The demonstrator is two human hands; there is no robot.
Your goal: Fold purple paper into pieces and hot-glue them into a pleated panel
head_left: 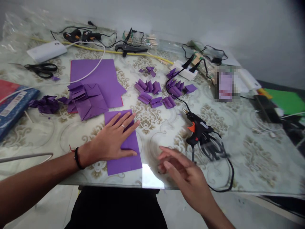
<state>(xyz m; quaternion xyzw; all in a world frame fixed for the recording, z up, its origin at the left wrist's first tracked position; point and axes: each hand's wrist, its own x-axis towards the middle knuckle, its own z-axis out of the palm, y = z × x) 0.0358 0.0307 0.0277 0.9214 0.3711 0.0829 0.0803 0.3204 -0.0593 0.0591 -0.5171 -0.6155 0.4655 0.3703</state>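
Observation:
My left hand lies flat, fingers spread, on a folded purple paper sheet near the table's front edge. My right hand hovers just right of that sheet with its fingers loosely apart and nothing in them; it is slightly blurred. A black glue gun with an orange trigger stands on the table a short way beyond my right hand, its cord looping to the front edge.
Several small pleated purple pieces lie mid-table. Larger purple sheets and folded shapes sit to the left, with scissors, a white power bank, a blue book, more glue guns and cables behind.

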